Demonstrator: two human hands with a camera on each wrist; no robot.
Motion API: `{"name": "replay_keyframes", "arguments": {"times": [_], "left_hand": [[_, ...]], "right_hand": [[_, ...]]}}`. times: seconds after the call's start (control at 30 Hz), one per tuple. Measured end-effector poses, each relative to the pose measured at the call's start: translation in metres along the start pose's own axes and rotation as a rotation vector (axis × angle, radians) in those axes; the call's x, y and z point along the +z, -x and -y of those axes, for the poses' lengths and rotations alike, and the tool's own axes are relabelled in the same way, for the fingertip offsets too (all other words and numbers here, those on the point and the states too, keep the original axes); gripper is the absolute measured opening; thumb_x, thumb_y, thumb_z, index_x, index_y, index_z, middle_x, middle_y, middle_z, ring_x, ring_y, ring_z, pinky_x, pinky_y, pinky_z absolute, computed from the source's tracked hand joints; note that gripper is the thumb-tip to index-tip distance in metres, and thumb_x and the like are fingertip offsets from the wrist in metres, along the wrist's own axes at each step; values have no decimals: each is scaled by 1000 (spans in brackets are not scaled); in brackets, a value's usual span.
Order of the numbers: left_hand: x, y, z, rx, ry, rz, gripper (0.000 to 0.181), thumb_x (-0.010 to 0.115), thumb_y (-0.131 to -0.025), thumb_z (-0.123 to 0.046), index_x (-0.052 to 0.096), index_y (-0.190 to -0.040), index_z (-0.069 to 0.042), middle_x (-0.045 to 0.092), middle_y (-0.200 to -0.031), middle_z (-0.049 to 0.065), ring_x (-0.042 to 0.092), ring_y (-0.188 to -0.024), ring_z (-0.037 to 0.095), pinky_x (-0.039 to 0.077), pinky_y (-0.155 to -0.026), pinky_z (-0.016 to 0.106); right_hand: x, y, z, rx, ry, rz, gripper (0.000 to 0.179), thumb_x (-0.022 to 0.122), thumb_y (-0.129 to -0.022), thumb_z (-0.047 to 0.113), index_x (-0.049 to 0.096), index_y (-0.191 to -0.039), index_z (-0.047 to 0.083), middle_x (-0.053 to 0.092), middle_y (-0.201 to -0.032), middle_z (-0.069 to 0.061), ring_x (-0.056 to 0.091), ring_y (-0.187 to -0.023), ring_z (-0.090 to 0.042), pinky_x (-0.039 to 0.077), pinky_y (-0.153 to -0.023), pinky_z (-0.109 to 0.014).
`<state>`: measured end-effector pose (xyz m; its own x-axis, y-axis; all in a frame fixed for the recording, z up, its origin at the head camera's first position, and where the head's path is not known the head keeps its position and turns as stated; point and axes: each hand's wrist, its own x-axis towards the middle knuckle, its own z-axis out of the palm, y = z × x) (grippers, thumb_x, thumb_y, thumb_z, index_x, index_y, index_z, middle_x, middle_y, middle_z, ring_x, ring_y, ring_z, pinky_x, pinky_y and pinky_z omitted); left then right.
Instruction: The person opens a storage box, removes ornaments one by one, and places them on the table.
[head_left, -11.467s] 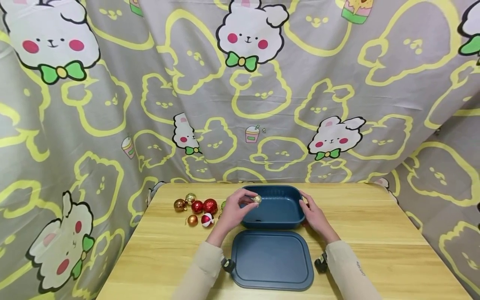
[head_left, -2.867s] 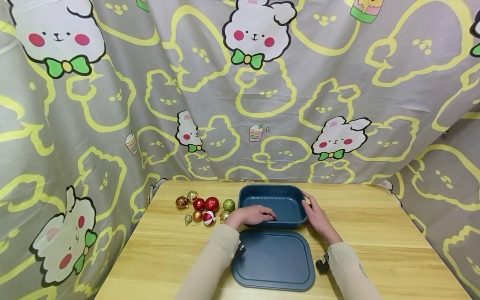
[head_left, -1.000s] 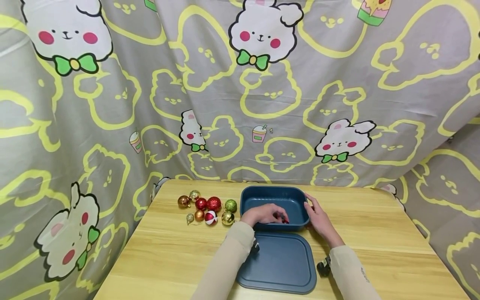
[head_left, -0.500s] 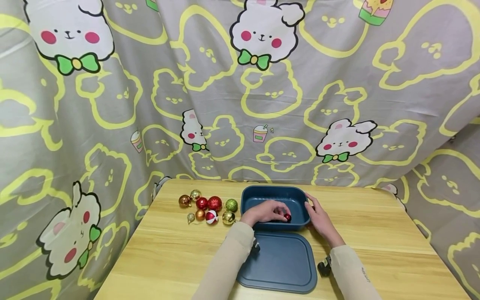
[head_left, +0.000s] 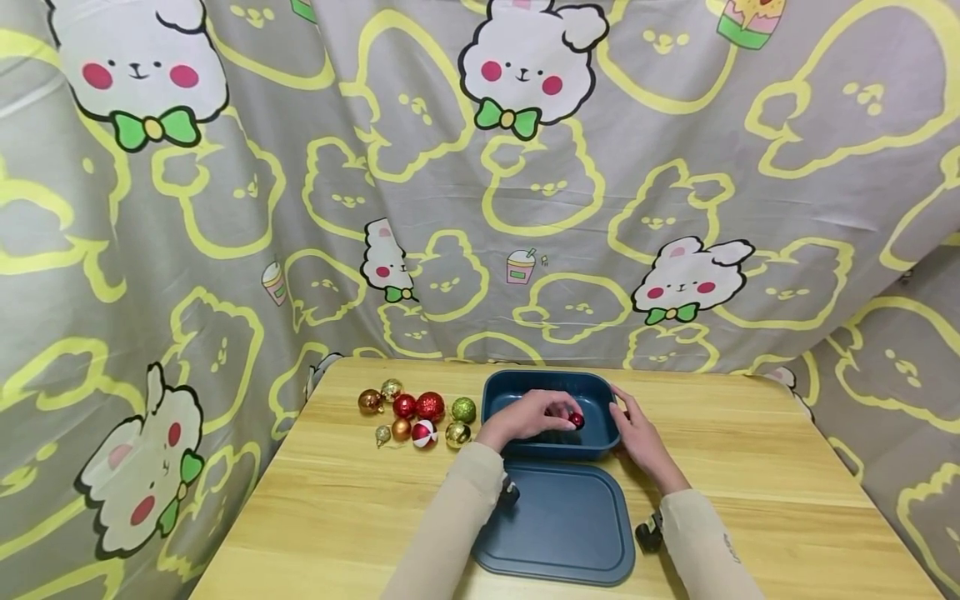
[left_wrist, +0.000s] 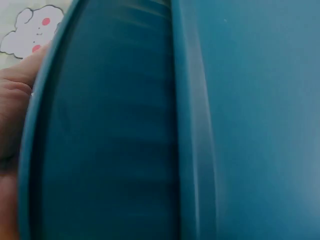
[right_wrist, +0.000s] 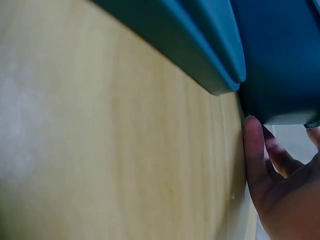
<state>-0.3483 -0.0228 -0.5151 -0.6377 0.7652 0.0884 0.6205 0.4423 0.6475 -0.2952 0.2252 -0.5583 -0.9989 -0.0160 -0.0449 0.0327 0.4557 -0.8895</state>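
Note:
Inside the deep blue rectangular box [head_left: 525,451], my left hand [head_left: 528,415] pinches a small dark red shiny ball ornament [head_left: 576,421] at its fingertips. The ornament hangs over the box floor toward the right half. My right hand [head_left: 637,433] grips the box's right end. In the right wrist view, that hand's thumb [right_wrist: 255,145] lies against the low outer corner of the box. The left wrist view has the box wall [left_wrist: 110,125] covering most of my left hand; only part of it shows at the left edge.
A matching blue lid [head_left: 558,525] lies flat in front of the box. Left of the box, several ball ornaments sit on the wooden table [head_left: 322,500], among them a glittery green ball [head_left: 463,409], a gold ball [head_left: 457,434] and a large red ball [head_left: 431,407]. A patterned curtain [head_left: 450,200] hangs behind.
Earlier my left hand held a pale gold ornament by the box rim; a small gold one now lies on the table. The hand reached into the box and has lifted the red ornament slightly.

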Motion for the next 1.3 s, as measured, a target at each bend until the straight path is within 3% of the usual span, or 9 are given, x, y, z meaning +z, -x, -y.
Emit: {"name": "replay_keyframes", "arguments": {"times": [0.77,1.13,1.3], "left_hand": [[-28,29,-15,-5,78,-90,26,69,-100,-26,69,-126,-23,69,-103,-6,63,-92,1,54,-89,19],[-35,43,-6,32,130,-125,25,71,-99,-23,70,-124,-21,70,-105,-4,65,-93,3,56,-88,21],[-41,52,-7,18,154,-139,24,71,-99,-20,71,-124,-19,71,-107,0,66,-95,6,57,-89,24]], "right_hand": [[0,-2,-2,-15,18,5,59,36,-111,51,26,-164,28,57,-138,-31,66,-84,-27,58,-61,-35],[-1,1,-1,-20,14,8,61,35,-111,53,25,-165,26,56,-138,-32,66,-83,-27,58,-62,-37],[1,0,-2,-26,24,3,61,35,-111,54,25,-165,25,58,-135,-31,65,-80,-26,57,-61,-36]]}}
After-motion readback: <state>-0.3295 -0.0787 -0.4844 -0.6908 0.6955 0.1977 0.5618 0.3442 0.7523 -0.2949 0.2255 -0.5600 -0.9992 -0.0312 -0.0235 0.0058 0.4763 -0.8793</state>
